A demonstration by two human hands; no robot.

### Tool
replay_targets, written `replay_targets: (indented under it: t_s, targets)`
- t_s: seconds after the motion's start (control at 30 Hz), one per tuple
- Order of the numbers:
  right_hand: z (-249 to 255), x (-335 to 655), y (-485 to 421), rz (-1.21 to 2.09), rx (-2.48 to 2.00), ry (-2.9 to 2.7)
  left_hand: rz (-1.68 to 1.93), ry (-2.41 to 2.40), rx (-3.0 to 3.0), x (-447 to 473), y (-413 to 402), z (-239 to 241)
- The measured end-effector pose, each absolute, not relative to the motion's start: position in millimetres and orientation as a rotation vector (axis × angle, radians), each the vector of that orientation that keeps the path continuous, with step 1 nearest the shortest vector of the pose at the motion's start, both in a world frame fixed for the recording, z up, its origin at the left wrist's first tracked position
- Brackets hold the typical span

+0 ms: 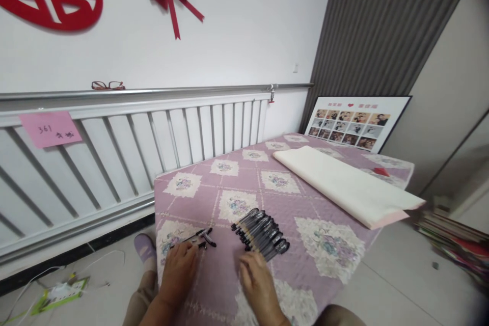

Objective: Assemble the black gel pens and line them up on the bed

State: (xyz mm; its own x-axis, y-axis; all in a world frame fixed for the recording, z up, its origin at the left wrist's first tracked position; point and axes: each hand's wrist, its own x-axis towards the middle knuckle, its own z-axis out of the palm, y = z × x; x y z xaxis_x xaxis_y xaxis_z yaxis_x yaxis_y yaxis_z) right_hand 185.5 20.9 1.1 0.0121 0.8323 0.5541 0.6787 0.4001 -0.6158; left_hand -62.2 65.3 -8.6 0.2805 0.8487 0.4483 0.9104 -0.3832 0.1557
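Note:
A row of black-capped gel pens [263,232] lies side by side on the purple flowered tablecloth [225,270]. My right hand [257,282] is at the near end of this row, its fingers curled in and the fingertips close to the lowest pens. Whatever it pinches is hidden. To the left, a small loose heap of pens and dark pen parts [206,237] rests on the cloth. My left hand [179,270] is closed at this heap, with slim dark pieces showing around its fingertips. Its fingers cover what they grip.
A folded cream sheet [336,183] lies across the table's right side, near a small red item [381,171]. Behind stands a photo board [355,122]. A white radiator [171,137] runs along the left. On the floor are a power strip [63,291] and stacked papers [454,239].

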Motion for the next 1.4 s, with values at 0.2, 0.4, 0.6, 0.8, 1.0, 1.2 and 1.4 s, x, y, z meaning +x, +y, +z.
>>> replay_targets:
  t_s: [0.2,0.4,0.6,0.8,1.0,1.2,1.4]
  targets:
    - [-12,280,36,-0.066,-1.607,-1.553,-0.902,-1.443,-2.466,-15,37,-15]
    - [-21,299,40,-0.127,-1.901,-1.606,-0.941,-1.498,-2.697,53,13,-14]
    - [-20,297,26,-0.044,-1.909,-1.608,-0.927,-1.509,-2.776,64,13,-17]
    - [-15,303,16,0.071,-1.858,-1.767,-0.865,-1.557,-2.756,60,13,-13]
    - [-9,287,8,0.219,-1.682,-1.968,-0.994,-1.453,-2.573,64,8,-11]
    - [-2,248,-1,0.584,-1.373,-1.859,-0.997,-1.395,-2.463,69,11,-19]
    - [5,225,4,1.044,-1.299,-1.236,-0.959,-1.488,-2.482,67,12,-26]
